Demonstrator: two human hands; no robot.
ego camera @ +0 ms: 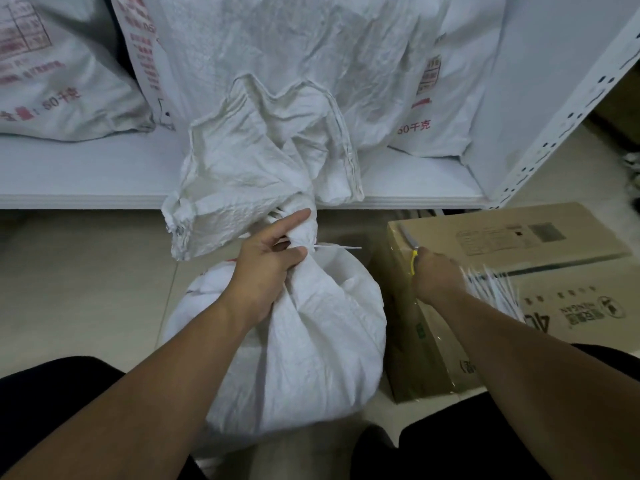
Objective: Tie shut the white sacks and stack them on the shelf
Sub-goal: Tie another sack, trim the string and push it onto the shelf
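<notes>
- One sack (304,341) stands on the floor, in front of the shelf (86,174).
- The left hand (270,268) is clamped tight round the sack's bunched neck.
- One thin white tie (341,248) goes round that neck. Its tail sticks out to the right.
- The sack's loose top flops up against the shelf edge.
- The right hand (438,277) is closed on one tool (414,263) with a yellow handle, over a box (412,341) just beside the sack.
- A bunch of spare ties (491,292) lies by the right hand, too blurry to count.
- Three more sacks sit on the shelf: a left sack (52,81), a middle sack (277,46) and a right sack (450,98).
</notes>
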